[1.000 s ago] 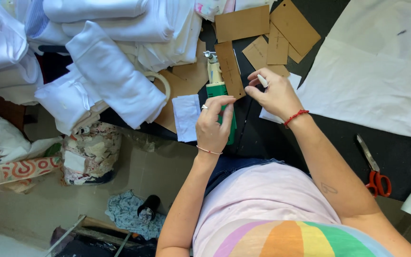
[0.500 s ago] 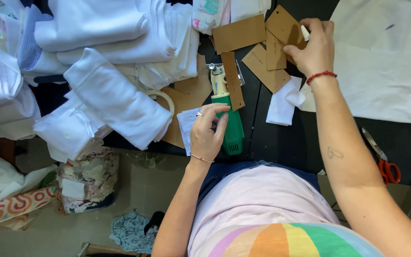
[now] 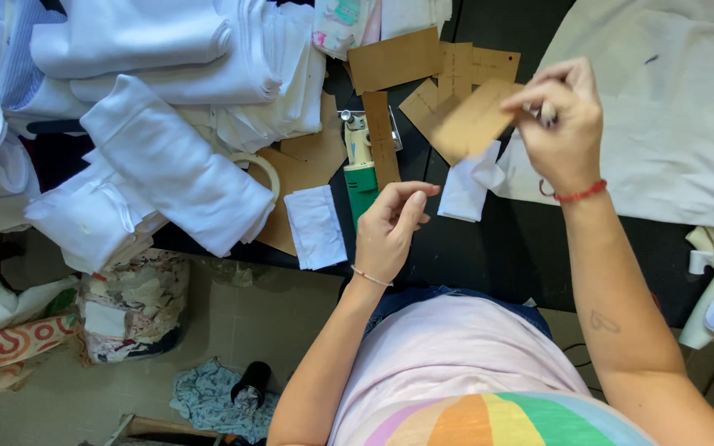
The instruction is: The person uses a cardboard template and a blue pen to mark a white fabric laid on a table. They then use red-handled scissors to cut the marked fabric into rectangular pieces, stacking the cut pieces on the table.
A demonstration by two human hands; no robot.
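Black counter (image 3: 489, 248) up top is cluttered: your right hand (image 3: 559, 124) pinches a brown cardboard pattern piece (image 3: 473, 122), lifted clear of the other brown cardboard pieces (image 3: 394, 58) lying upper centre. Your left hand (image 3: 390, 227) hovers empty, fingers loosely curled, just beside the green-handled electric cutter (image 3: 361, 165). Folded white fabric bundles (image 3: 175, 173) sit left, untouched.

I see a flat brown cardboard piece (image 3: 474, 122), roughly rectangular, tilted and lifted above the dark worktop (image 3: 489, 248) in the upper middle of the frame, pinched at its right corner by my right hand (image 3: 562, 124).
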